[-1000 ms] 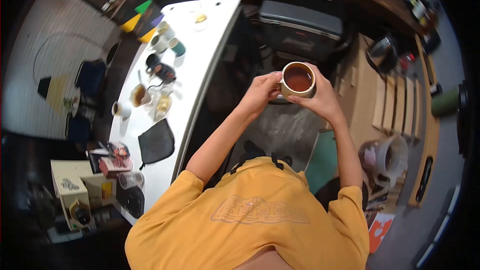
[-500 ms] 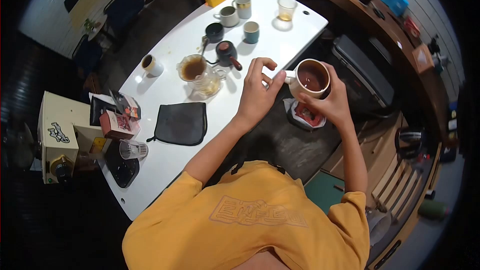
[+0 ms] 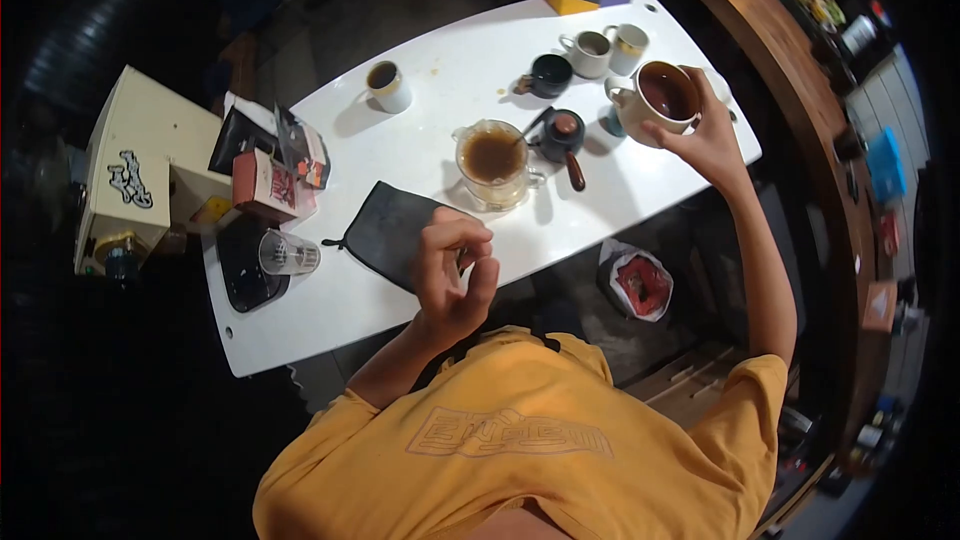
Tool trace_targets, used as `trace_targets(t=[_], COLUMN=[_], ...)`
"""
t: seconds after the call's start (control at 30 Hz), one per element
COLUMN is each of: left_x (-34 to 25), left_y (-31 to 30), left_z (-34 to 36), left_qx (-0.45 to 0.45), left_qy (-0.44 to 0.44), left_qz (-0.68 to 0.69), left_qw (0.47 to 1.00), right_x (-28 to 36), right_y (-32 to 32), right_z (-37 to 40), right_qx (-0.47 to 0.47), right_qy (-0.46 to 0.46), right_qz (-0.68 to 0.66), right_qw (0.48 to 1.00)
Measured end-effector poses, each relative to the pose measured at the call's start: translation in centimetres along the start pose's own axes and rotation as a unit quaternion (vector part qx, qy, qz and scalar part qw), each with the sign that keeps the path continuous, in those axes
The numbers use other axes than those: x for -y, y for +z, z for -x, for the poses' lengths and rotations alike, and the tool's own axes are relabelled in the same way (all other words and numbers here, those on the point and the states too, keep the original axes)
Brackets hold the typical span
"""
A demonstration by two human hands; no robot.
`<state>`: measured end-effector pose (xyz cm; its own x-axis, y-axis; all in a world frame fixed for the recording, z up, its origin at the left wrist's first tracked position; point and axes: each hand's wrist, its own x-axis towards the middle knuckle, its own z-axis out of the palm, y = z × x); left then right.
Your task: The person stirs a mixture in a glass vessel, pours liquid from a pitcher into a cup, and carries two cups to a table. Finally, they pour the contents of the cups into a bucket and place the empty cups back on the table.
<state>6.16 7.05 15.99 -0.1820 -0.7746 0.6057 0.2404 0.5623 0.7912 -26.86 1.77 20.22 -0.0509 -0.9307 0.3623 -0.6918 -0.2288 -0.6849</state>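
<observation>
The mug (image 3: 655, 105) sits in the right hand's (image 3: 712, 140) grasp, mostly hiding a teal cup (image 3: 613, 122); the left hand (image 3: 452, 275), released, overlaps the black pouch (image 3: 385, 230)

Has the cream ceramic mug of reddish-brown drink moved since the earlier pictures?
Yes. Judged against the white table, the mug in the right hand has shifted inward: it showed outside the long near edge, and now shows over the tabletop.

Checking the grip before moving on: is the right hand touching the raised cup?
Touching: the head view shows the right hand with its thumb against the raised cup, below the rim.
</observation>
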Motion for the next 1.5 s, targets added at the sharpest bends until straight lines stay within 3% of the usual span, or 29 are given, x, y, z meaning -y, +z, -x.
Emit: trace_targets(t=[0.13,0.23,0.63,0.83,0.97,1.5], left_x=[0.4,0.8,2.4,2.9,3.1,3.8], left_y=[-1.4,-1.7,-0.1,1.0,0.7,0.4], left_z=[-0.7,-1.3,0.0,1.5,2.6,2.4], left_qx=[-0.063,-0.179,-0.330,-0.412,-0.421,-0.472], left_qy=[0.016,0.004,-0.058,-0.120,-0.123,-0.150], left_qz=[-0.140,-0.218,-0.309,-0.339,-0.332,-0.296], left_qw=[0.988,0.959,0.890,0.837,0.835,0.817], right_x=[-2.0,-3.9,-9.5,-11.8,-12.7,-13.0], right_y=[2.2,4.2,17.1,24.5,27.8,32.0], right_z=[-6.5,-11.5,-24.7,-27.1,-27.6,-27.3], right_qx=[0.057,0.108,0.265,0.313,0.373,0.389], right_qy=[-0.038,-0.065,-0.176,-0.221,-0.196,-0.192], right_qz=[-0.002,0.011,-0.047,-0.087,-0.096,-0.119], right_qw=[0.998,0.992,0.947,0.920,0.902,0.893])
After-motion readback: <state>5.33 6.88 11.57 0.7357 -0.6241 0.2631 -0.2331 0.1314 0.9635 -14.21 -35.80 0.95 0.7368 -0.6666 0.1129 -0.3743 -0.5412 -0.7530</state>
